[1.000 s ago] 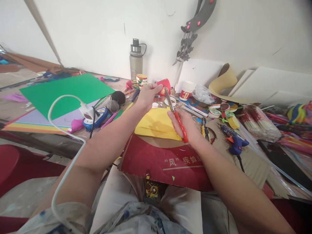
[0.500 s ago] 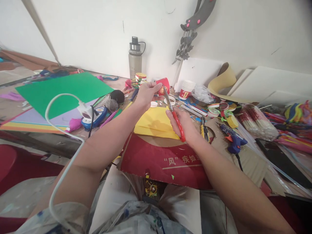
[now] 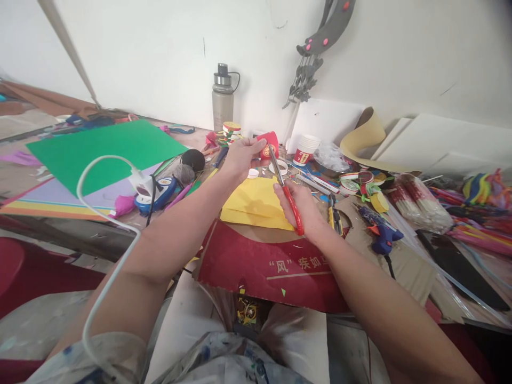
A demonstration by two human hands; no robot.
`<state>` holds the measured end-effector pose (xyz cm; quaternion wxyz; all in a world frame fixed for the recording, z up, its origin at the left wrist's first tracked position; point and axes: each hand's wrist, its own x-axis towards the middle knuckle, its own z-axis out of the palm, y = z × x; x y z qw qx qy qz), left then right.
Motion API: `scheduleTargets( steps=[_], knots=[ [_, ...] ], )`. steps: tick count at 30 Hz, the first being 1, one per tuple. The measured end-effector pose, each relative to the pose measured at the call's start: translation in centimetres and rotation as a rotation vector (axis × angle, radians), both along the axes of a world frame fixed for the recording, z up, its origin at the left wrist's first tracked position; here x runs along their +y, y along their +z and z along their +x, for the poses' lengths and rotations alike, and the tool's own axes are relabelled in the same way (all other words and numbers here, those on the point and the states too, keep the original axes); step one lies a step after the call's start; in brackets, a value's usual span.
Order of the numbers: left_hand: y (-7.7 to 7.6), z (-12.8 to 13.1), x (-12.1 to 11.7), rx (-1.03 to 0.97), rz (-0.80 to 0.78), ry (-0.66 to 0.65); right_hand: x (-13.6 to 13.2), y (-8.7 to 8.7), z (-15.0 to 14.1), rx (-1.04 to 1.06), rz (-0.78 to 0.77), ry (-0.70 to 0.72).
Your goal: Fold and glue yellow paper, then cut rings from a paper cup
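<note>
My left hand pinches a curved red paper piece with a gold emblem, held up above the table. In my right hand are scissors with red handles, their fingers wrapped round the grips. The blades point up and away, and their tips lie against the red piece; how far they are apart I cannot make out. Below both hands lies folded yellow paper, and nearer me a dark red printed cardboard with white lettering.
Behind stand a grey bottle and stacked paper cups. Green paper and a white cable are on the left. To the right are a box cutter, a blue glue gun and a black phone-like slab.
The red piece appears slightly lower and turned a little at the scissor tips. Both hands stay in nearly the same place, and the whole view has shifted slightly.
</note>
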<state>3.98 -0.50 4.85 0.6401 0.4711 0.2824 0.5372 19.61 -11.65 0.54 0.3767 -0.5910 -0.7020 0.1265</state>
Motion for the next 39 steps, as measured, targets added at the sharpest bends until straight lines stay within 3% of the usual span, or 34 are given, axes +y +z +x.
scheduleTargets(
  steps=[9, 15, 24, 39],
  knots=[
    [0.2, -0.5, 0.5, -0.049, -0.052, -0.018, -0.5, 0.5, -0.3, 0.007, 0.018, -0.005],
    [0.1, -0.2, 0.0, -0.041, -0.032, -0.012, -0.6, 0.3, -0.3, 0.08, 0.005, 0.021],
    [-0.3, -0.4, 0.5, -0.028, 0.025, -0.027, -0.8, 1.0, -0.2, 0.03, 0.012, 0.034],
    [0.2, -0.5, -0.1, 0.007, 0.035, -0.022, -0.7, 0.6, -0.5, 0.09, -0.014, 0.047]
  ],
)
